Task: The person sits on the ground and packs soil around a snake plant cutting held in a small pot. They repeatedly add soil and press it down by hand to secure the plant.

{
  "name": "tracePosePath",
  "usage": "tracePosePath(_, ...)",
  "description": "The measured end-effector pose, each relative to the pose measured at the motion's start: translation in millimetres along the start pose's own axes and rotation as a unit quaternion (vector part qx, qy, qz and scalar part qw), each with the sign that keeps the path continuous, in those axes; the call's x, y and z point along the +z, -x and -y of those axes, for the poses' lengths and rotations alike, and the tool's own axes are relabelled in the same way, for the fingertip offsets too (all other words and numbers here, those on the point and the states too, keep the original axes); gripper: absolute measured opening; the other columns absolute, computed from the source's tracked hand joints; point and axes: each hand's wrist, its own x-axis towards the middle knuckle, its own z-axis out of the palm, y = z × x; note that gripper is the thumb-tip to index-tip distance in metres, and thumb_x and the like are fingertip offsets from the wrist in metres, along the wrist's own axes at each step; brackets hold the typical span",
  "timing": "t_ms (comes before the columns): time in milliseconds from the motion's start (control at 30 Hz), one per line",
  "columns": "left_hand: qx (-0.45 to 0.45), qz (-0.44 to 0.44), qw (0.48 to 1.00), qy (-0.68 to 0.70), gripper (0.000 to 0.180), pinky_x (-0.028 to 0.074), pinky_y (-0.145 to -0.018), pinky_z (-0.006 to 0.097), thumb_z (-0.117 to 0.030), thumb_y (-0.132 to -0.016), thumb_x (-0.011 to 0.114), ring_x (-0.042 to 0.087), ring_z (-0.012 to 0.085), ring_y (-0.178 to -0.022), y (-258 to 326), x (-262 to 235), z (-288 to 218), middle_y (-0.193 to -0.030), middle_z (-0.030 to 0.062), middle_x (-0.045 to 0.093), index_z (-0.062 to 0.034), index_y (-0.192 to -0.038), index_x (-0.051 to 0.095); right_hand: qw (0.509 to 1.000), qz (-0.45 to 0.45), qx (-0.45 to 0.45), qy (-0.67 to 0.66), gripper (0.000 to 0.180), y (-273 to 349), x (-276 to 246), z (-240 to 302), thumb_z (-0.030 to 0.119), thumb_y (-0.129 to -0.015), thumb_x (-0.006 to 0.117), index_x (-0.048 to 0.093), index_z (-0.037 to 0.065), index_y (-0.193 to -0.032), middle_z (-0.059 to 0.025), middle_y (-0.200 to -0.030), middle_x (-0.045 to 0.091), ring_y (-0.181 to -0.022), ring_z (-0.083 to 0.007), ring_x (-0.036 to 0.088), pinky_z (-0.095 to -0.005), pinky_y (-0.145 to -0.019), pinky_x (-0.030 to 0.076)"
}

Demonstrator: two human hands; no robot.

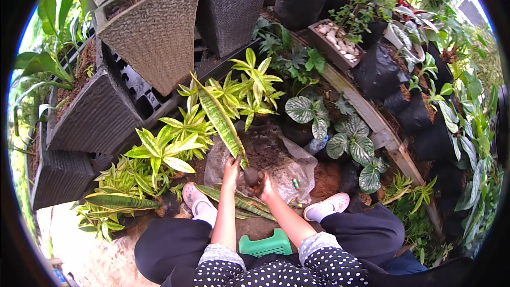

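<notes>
My left hand (232,169) is closed around the lower end of a long snake plant leaf (219,116), green with yellow edges, which slants up and away to the left. At its base hangs a dark, rounded clump of soil (251,176). My right hand (262,187) is curled against the right side of that clump, its fingers partly hidden and dirty. Beyond both hands a clear plastic sheet (303,166) lies on the ground with loose dark soil (268,146) on it. More snake plant leaves (241,202) lie under my forearms.
A green plastic stool (265,243) is between my legs. Yellow-green leafy plants (164,146) and large grey planters (154,32) stand to the left. A wooden edging (366,109), striped-leaf plants (348,138) and black grow bags (377,69) line the right. A small green object (295,183) lies on the sheet.
</notes>
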Motion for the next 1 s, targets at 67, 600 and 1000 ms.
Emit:
tracePosePath(67,-0.071,-0.037,0.996,-0.04,0.021,0.042,-0.057,0.022,-0.023,-0.086,0.06,0.055,0.0075,-0.066,-6,-16,-6,-0.083,-0.0009,0.059,-0.0066,-0.099,0.056,0.999,0.009,0.031,0.044,0.075,-16,12,-3,0.061,-0.085,0.032,0.023,0.009,-0.137,-0.0125,-0.139,0.03,-0.126,-0.0295,0.033,-0.0523,-0.097,0.032)
tracePosePath(600,0.069,-0.202,0.977,0.0,0.021,0.043,-0.064,0.023,-0.012,-0.088,0.055,0.053,0.008,-0.078,-46,-97,-15,-0.092,0.0002,0.058,-0.0017,-0.106,0.056,0.431,0.073,-0.315,0.842,0.053,-82,43,-16,0.009,-0.067,0.06,0.047,0.006,-0.118,-0.0135,-0.123,0.046,-0.11,-0.033,0.049,-0.0414,-0.085,0.045)
tracePosePath(1000,0.048,-0.19,0.98,-0.021,0.023,0.046,-0.075,0.026,-0.013,-0.088,0.055,0.056,0.0113,-0.09,-57,-104,0,-0.103,0.0022,0.06,-0.0031,-0.109,0.056,0.253,0.207,-0.35,0.878,0.025,-107,33,0,0.01,-0.072,0.054,0.056,0.004,-0.096,-0.0113,-0.104,0.053,-0.098,-0.0259,0.053,-0.0354,-0.081,0.048)
